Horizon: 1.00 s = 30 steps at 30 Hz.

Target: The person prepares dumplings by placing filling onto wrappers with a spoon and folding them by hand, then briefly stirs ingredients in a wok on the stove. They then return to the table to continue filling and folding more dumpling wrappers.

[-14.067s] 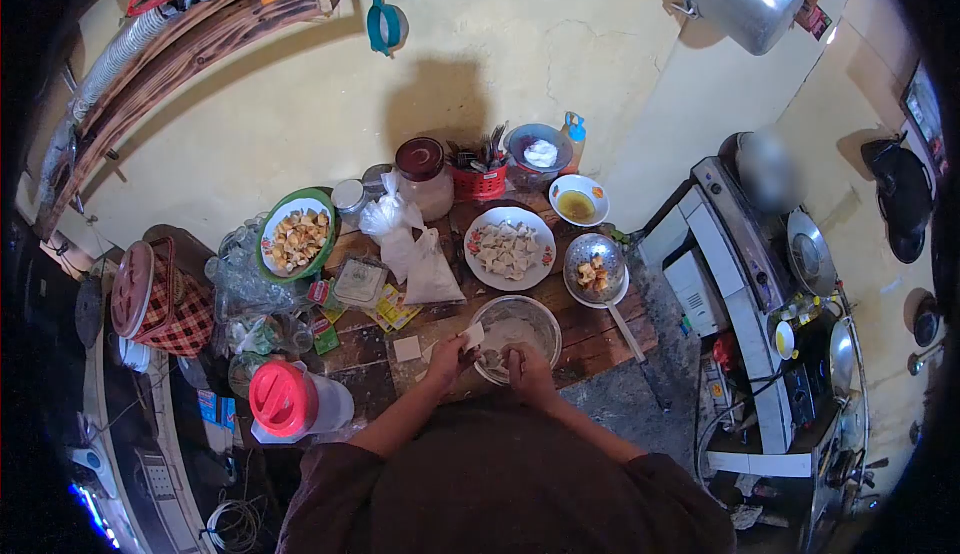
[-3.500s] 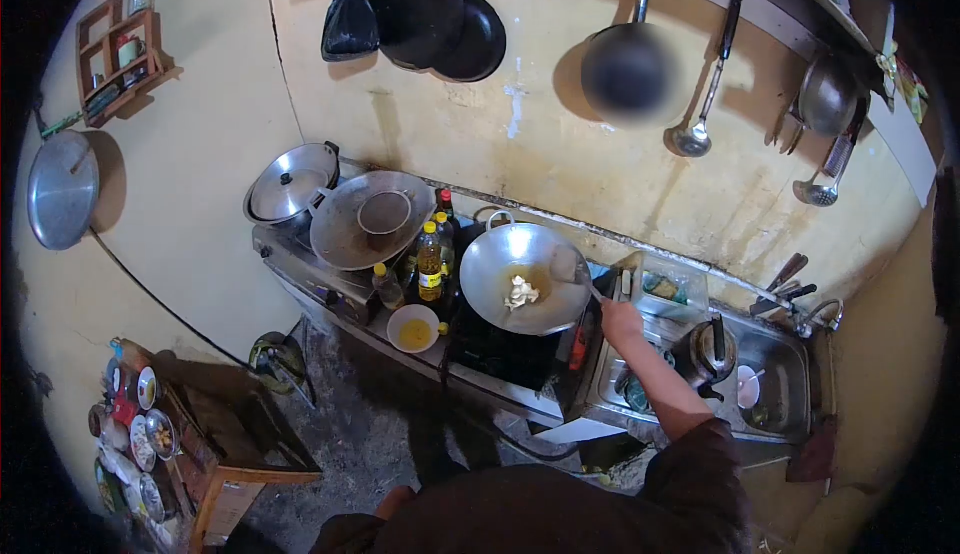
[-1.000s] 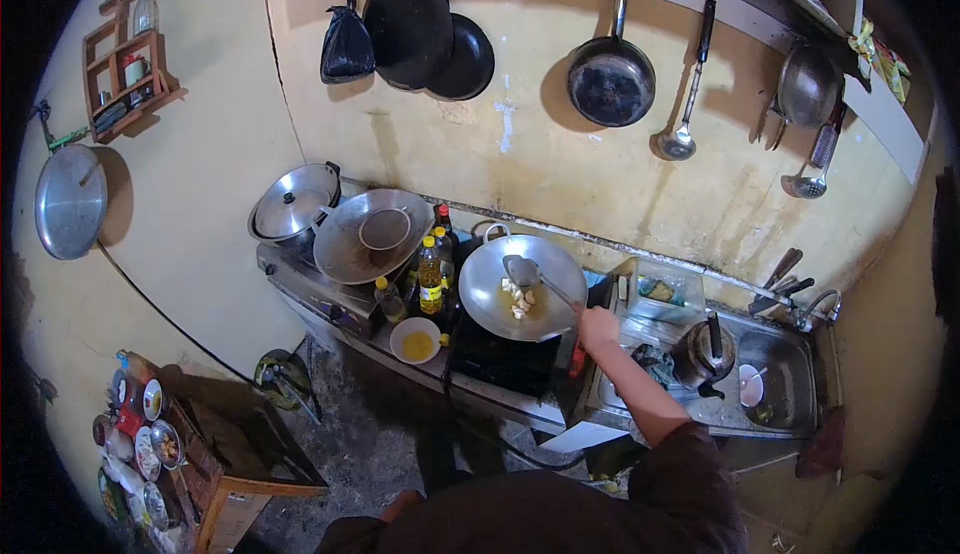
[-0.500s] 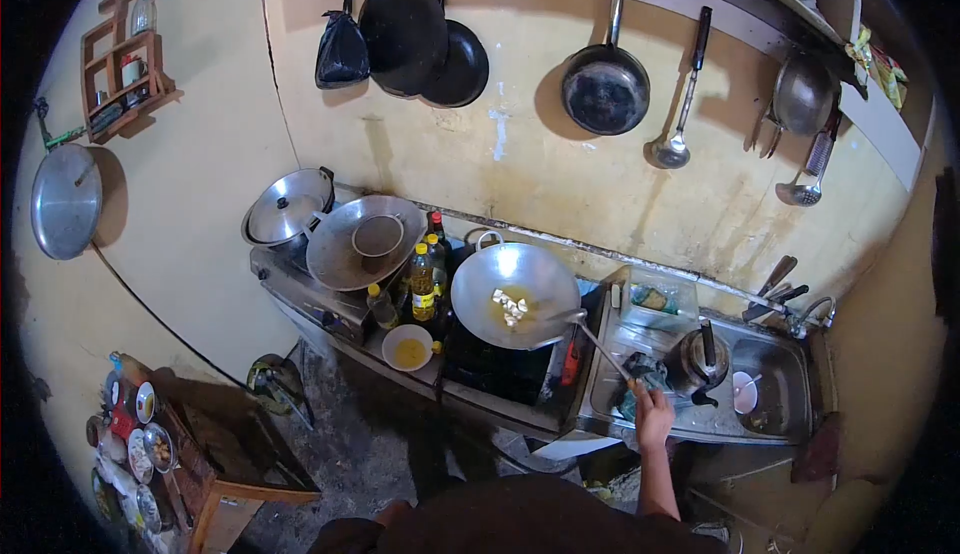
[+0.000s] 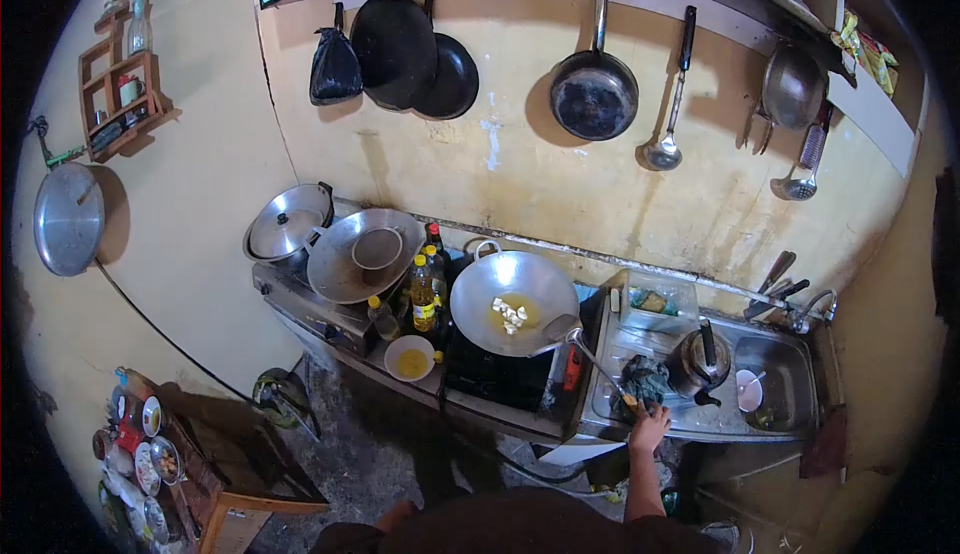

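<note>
My right hand (image 5: pixel 650 430) is at the handle end of a metal wok spatula (image 5: pixel 595 362), fingers apart; whether they still touch the handle is hard to make out. The spatula's blade leans on the right rim of a wok (image 5: pixel 475 299), and its handle slants down over the sink's drainboard. In the wok, white cubed pieces (image 5: pixel 511 315) sit in a pool of yellowish oil. A dark plastic bag (image 5: pixel 645 378) lies just beyond my hand. Only a bit of my left hand (image 5: pixel 398 514) shows low by my body, its fingers hidden.
Left of the wok stand oil bottles (image 5: pixel 423 294), a bowl of yellow liquid (image 5: pixel 410 358) and a wide pan (image 5: pixel 335 279). A kettle (image 5: pixel 697 362) and clear container (image 5: pixel 658 304) stand right, beside the sink basin (image 5: pixel 785 384). Dishes (image 5: pixel 150 464) crowd a lower-left table.
My right hand has moved down and slightly right to the handle's end, its fingers loosening. The spatula's blade has turned and sits lower on the wok rim. The view has shifted slightly.
</note>
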{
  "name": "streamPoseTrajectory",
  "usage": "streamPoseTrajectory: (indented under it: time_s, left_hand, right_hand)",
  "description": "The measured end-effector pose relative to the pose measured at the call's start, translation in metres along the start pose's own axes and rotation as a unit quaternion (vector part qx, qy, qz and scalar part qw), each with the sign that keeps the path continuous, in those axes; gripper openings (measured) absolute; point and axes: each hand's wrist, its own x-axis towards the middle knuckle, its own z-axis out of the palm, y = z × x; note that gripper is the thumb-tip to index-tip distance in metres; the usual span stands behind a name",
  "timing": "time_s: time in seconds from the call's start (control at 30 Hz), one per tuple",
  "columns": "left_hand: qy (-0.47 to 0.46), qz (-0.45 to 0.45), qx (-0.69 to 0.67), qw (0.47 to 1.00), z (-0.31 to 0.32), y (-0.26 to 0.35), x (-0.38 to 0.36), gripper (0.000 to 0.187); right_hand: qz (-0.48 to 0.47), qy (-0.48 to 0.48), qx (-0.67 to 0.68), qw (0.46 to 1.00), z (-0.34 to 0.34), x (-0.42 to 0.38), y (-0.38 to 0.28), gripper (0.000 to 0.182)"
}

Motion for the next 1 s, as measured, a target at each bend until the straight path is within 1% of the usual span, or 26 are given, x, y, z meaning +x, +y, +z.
streamPoseTrajectory:
  time_s: [0.03,0.1,0.13,0.17,0.23,0.27,0.3,0.37,0.4,0.43,0.47,0.5,0.53,0.63,0.67,0.7,0.77,0.8,0.83,0.87,0.9,0.93,0.97,1.0]
  left_hand:
    - [0.004,-0.005,-0.002,1.000,-0.005,-0.005,-0.001,0.033]
    - [0.007,-0.014,-0.007,1.000,-0.017,-0.013,-0.009,0.033]
    - [0.006,-0.019,-0.010,1.000,-0.020,-0.018,-0.015,0.033]
    - [0.003,-0.023,-0.012,1.000,-0.022,-0.023,-0.024,0.033]
    - [-0.006,-0.030,-0.020,0.999,-0.020,-0.031,-0.047,0.033]
    - [-0.009,-0.032,-0.023,0.999,-0.019,-0.035,-0.058,0.033]
    - [-0.010,-0.034,-0.026,0.999,-0.020,-0.040,-0.068,0.033]
    - [-0.004,-0.036,-0.033,0.999,-0.030,-0.046,-0.087,0.033]
    - [0.003,-0.036,-0.038,0.999,-0.032,-0.052,-0.092,0.033]
    - [0.011,-0.037,-0.043,0.998,-0.035,-0.059,-0.098,0.033]
    - [0.021,-0.038,-0.048,0.998,-0.037,-0.067,-0.105,0.033]
    - [0.031,-0.042,-0.054,0.997,-0.038,-0.076,-0.116,0.033]
    - [0.040,-0.047,-0.061,0.996,-0.037,-0.086,-0.130,0.033]
    - [0.063,-0.070,-0.089,0.992,-0.012,-0.121,-0.190,0.032]
    - [0.068,-0.080,-0.100,0.989,0.001,-0.132,-0.215,0.032]
    - [0.074,-0.089,-0.111,0.987,0.014,-0.144,-0.240,0.032]
    - [0.090,-0.105,-0.130,0.982,0.035,-0.170,-0.285,0.032]
    - [0.099,-0.112,-0.140,0.979,0.045,-0.181,-0.307,0.032]
    - [0.108,-0.119,-0.152,0.975,0.058,-0.190,-0.326,0.032]
    - [0.116,-0.126,-0.167,0.971,0.067,-0.192,-0.345,0.032]
    - [0.124,-0.133,-0.182,0.966,0.083,-0.198,-0.363,0.032]
    - [0.131,-0.140,-0.197,0.961,0.099,-0.201,-0.380,0.032]
    - [0.137,-0.146,-0.214,0.956,0.116,-0.202,-0.395,0.032]
    - [0.143,-0.153,-0.230,0.950,0.131,-0.203,-0.409,0.032]
  right_hand:
    - [-0.001,0.000,0.006,1.000,0.007,-0.001,-0.001,0.029]
    - [0.026,0.013,-0.012,1.000,0.017,-0.006,-0.002,0.031]
    - [0.019,0.028,-0.011,0.999,0.014,-0.006,-0.007,0.036]
    - [0.022,0.022,-0.008,0.999,0.011,-0.011,-0.013,0.036]
    - [0.046,0.074,0.018,0.996,-0.006,-0.023,-0.027,0.045]
    - [0.053,0.100,0.029,0.993,-0.004,-0.028,-0.030,0.044]
    - [0.055,0.097,0.031,0.993,-0.003,-0.036,-0.032,0.044]
    - [0.035,0.072,0.122,0.989,-0.010,-0.047,-0.044,0.046]
    - [0.012,0.079,0.152,0.985,-0.024,-0.054,-0.060,0.034]
    - [0.008,0.083,0.155,0.984,-0.029,-0.061,-0.073,0.034]
    - [-0.032,0.094,0.169,0.981,-0.032,-0.068,-0.088,0.026]
    - [-0.073,0.104,0.184,0.975,-0.037,-0.075,-0.106,0.019]
    - [-0.072,0.110,0.200,0.971,-0.044,-0.085,-0.129,0.017]
    - [-0.103,0.086,0.255,0.958,-0.044,-0.119,-0.192,0.019]
    - [-0.110,0.083,0.300,0.944,-0.046,-0.131,-0.218,0.017]
    - [-0.145,0.085,0.285,0.944,-0.060,-0.145,-0.247,0.016]
    - [-0.161,0.063,0.321,0.931,-0.053,-0.176,-0.296,0.012]
    - [-0.171,0.060,0.327,0.928,-0.056,-0.193,-0.321,0.012]
    - [-0.173,0.045,0.351,0.919,-0.060,-0.212,-0.351,0.008]
    - [-0.176,0.029,0.373,0.910,-0.068,-0.231,-0.380,0.004]
    - [-0.188,0.022,0.376,0.907,-0.075,-0.249,-0.406,0.004]
    - [-0.205,0.011,0.409,0.889,-0.083,-0.267,-0.430,0.002]
    - [-0.221,0.000,0.442,0.870,-0.091,-0.285,-0.453,0.001]
    - [-0.219,-0.014,0.441,0.870,-0.101,-0.302,-0.474,0.005]
